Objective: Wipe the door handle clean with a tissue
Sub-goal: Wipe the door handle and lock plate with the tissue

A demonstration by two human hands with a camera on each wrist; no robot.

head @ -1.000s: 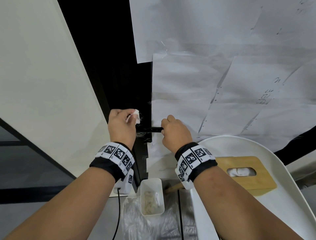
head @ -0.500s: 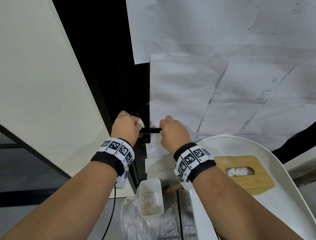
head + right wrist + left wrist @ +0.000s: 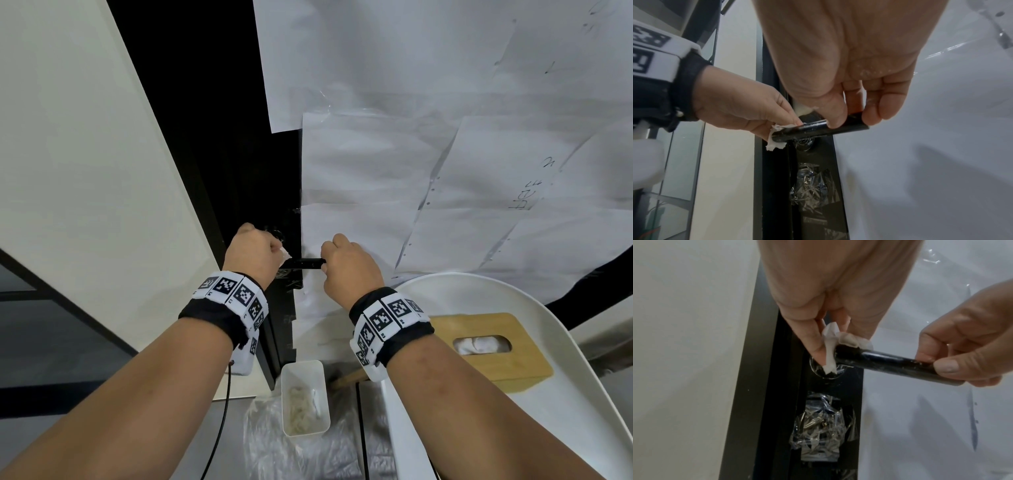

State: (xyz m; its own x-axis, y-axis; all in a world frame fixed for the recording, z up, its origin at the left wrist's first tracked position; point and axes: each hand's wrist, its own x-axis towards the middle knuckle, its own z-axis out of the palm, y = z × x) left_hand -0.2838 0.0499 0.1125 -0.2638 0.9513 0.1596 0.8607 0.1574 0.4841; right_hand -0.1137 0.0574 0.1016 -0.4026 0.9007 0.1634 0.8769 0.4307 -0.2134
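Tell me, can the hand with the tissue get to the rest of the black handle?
Only partly, probably. The left hand presses the tissue at the door handle pivot end; the middle is bare, but the right hand grips the free end, covering it.

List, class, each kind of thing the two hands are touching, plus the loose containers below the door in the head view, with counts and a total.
Door handle: 1, held by the right hand
Tissue: 1, pinched by the left hand
Wooden tissue box: 1
White plastic tub: 1
Total: 4
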